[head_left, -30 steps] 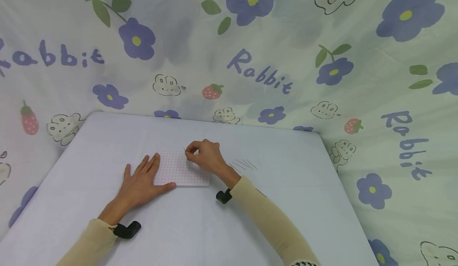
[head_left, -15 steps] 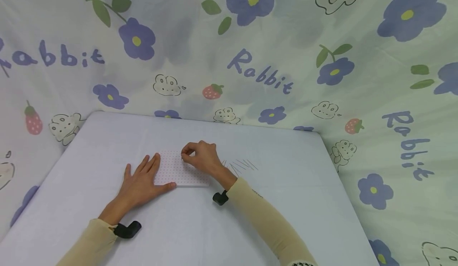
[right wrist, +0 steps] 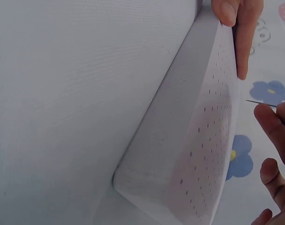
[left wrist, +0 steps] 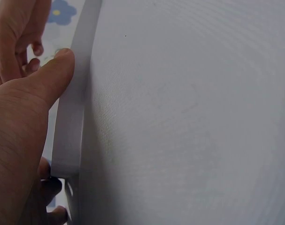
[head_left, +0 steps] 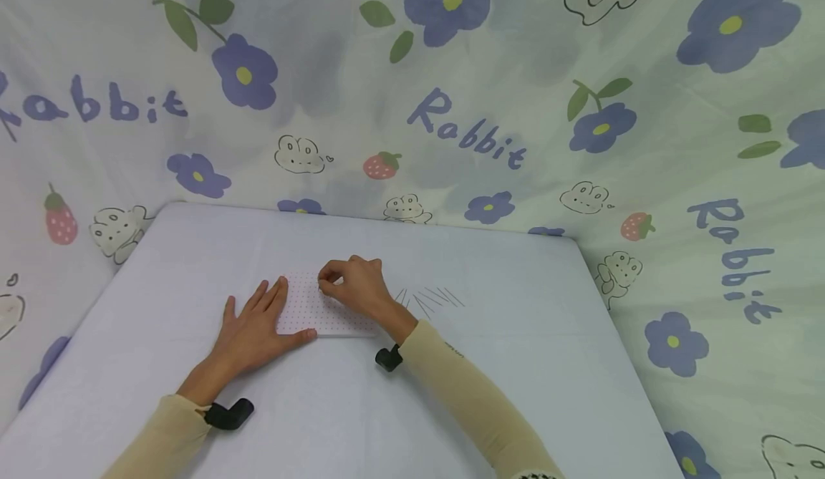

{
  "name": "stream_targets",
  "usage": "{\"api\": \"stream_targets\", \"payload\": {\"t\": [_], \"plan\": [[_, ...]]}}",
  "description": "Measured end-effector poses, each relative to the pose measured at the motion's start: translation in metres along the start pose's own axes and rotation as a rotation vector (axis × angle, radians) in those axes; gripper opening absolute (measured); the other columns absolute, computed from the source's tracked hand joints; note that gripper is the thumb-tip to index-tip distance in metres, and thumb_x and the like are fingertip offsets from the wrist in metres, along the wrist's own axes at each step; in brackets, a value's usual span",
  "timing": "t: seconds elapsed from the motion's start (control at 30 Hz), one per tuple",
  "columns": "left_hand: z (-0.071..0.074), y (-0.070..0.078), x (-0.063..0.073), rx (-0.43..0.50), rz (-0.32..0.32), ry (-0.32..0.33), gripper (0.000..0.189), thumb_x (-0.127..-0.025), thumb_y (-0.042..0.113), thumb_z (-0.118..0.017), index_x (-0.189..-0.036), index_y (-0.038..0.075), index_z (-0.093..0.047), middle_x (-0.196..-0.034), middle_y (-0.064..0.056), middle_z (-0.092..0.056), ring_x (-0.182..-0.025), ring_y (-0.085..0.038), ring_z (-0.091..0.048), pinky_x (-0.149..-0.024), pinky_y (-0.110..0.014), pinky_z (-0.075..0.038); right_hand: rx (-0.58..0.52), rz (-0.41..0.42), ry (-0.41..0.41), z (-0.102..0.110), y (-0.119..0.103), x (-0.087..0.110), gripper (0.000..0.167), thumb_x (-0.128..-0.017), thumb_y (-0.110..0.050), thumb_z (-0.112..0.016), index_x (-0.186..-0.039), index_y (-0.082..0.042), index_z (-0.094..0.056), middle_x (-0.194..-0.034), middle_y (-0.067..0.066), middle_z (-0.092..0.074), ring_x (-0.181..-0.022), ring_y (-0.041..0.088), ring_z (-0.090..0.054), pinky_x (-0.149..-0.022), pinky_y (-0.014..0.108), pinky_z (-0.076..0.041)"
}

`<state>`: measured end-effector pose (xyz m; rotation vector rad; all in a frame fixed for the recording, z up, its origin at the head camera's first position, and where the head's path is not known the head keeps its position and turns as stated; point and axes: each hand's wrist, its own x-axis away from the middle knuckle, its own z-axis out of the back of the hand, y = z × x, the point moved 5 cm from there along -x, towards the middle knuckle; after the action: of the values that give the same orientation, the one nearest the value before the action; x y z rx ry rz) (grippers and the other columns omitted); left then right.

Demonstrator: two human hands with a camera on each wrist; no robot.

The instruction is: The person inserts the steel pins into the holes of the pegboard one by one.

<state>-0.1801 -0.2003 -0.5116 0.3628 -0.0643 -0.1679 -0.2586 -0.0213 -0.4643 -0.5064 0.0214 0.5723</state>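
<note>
A flat white board (head_left: 303, 314) covered with rows of small dots lies on the table; its thick pale side (right wrist: 165, 117) fills the middle of the right wrist view. My left hand (head_left: 248, 328) rests at its left end with fingers spread, the thumb lying along the front edge. Above the dotted face, my right hand (head_left: 354, 286) pinches a thin dark needle (right wrist: 256, 101) between thumb and forefinger. In the right wrist view the needle's tip is apart from the board. The other right fingers are bent loosely.
Several thin needles (head_left: 441, 296) lie scattered on the white tabletop (head_left: 515, 364), right of the board and partly behind my right wrist. A patterned cloth (head_left: 335, 92) with flowers and rabbits hangs around the table's back and sides.
My right hand has shifted left and slightly toward me over the board, still pinching the needle. More of the scattered needles show behind it. The left hand has stayed in place.
</note>
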Motion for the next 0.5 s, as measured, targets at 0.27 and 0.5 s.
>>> {"api": "stream_targets", "payload": {"t": [0.27,0.5], "plan": [[-0.001,0.000,0.000,0.004,-0.003,0.000,0.124,-0.080,0.085,-0.053,-0.159,-0.003,-0.016,-0.164,-0.024,-0.022,-0.151,-0.045,-0.015,-0.109,-0.078,0.005,0.041,-0.021,0.004,-0.007,0.000,-0.002,0.010,-0.097,-0.038,-0.065,-0.101,-0.034,-0.073,-0.090,-0.026,-0.070,-0.082,-0.003,-0.050,-0.083,0.032,-0.034],[-0.003,-0.001,0.000,0.003,-0.003,0.000,0.124,-0.079,0.086,-0.053,-0.159,-0.003,-0.016,-0.164,-0.024,-0.022,-0.151,-0.046,-0.015,-0.108,-0.078,0.005,0.056,-0.044,-0.008,-0.012,0.000,-0.004,0.010,-0.096,-0.038,-0.066,-0.101,-0.035,-0.073,-0.091,-0.026,-0.070,-0.081,-0.003,-0.050,-0.084,0.033,-0.034]]}}
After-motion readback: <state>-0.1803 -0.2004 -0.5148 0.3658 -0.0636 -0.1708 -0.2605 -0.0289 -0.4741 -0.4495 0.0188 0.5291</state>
